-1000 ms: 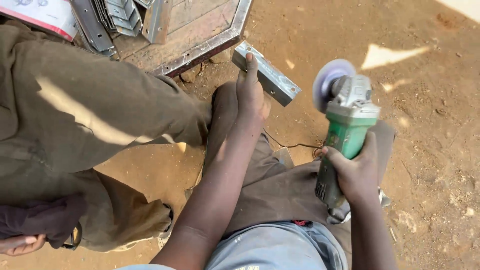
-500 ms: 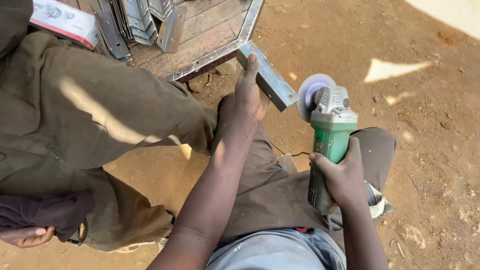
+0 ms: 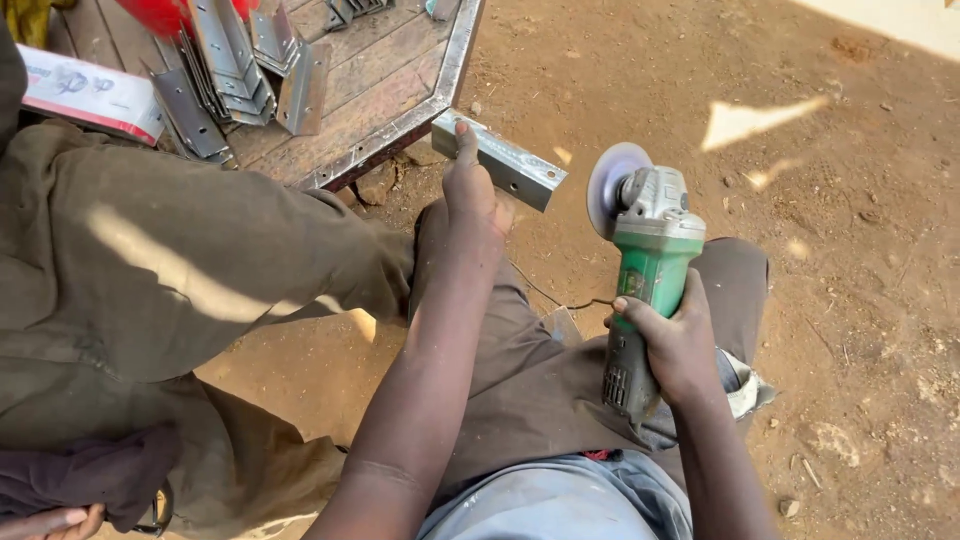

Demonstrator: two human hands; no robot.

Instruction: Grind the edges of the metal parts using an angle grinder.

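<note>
Hands grip tight: our left hand (image 3: pixel 470 195) holds the metal channel piece (image 3: pixel 500 160), our right hand (image 3: pixel 675 340) holds the green angle grinder (image 3: pixel 645 270); we keep fingers away from its disc (image 3: pixel 610 185).

Open-air metal workshop — bare dirt ground (image 3: pixel 820 300), stacked steel brackets (image 3: pixel 230 70), angle grinder (image 3: pixel 645 270), metal-edged wooden table (image 3: pixel 400 90)

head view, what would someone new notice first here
The green angle grinder in the right hand, right of centre, its grey disc close to a short metal channel piece that the left hand holds above the dirt ground. At upper left, cut metal brackets lie piled on a steel-edged wooden platform, beside another person's trouser leg.
</note>
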